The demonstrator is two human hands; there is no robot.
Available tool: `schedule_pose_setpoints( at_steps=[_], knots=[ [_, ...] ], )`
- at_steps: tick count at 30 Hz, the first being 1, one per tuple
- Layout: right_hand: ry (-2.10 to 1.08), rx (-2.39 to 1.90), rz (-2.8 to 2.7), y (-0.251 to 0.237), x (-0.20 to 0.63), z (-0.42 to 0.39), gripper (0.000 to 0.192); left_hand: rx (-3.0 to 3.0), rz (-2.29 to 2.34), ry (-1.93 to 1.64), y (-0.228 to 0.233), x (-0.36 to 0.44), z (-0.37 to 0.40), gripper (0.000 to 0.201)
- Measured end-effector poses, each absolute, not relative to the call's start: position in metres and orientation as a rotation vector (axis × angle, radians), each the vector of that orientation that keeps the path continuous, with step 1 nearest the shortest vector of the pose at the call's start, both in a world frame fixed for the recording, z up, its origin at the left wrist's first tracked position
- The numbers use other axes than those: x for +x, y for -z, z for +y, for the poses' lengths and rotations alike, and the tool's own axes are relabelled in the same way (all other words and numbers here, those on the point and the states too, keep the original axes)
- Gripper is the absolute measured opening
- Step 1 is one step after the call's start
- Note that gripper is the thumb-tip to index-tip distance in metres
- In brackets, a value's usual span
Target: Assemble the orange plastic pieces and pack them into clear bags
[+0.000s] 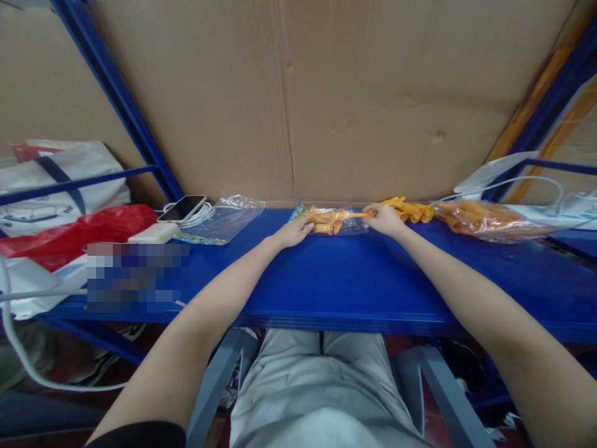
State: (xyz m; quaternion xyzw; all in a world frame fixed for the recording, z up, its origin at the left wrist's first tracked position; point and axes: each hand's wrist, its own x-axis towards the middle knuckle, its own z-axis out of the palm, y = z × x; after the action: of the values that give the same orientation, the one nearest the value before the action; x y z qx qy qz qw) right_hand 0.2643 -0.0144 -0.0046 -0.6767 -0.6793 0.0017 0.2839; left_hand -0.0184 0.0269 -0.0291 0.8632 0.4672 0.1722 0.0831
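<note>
A clear plastic bag with a coloured header strip lies flat near the back of the blue shelf, several orange tube-like plastic pieces in it. At its header end, my left hand is closed on the bag's edge. My right hand pinches a slim orange piece at the other end of the bag; its far tip reaches the bag, and fingers partly cover it. Just behind and right of that hand lies a row of loose orange pieces.
Another clear bag of orange pieces lies at right. Flat clear bags, a phone on a coiled white cable and a white power adapter are at left, beside a red plastic bag. A cardboard wall closes the back.
</note>
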Motion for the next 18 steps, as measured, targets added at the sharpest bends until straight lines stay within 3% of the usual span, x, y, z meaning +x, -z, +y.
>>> schedule_pose_setpoints(
  at_steps=[9,18],
  knots=[
    [-0.122,-1.747,-1.851,0.0102,0.2595,-0.0116,0.032,2.598,1.34,-0.54,0.0259,-0.0161,0.0231,0.054],
    [-0.502,-1.498,-1.826,0.0057,0.2588,-0.0166,0.031,2.662,1.279,-0.634,0.0294,-0.0166,0.0296,0.057]
  ],
)
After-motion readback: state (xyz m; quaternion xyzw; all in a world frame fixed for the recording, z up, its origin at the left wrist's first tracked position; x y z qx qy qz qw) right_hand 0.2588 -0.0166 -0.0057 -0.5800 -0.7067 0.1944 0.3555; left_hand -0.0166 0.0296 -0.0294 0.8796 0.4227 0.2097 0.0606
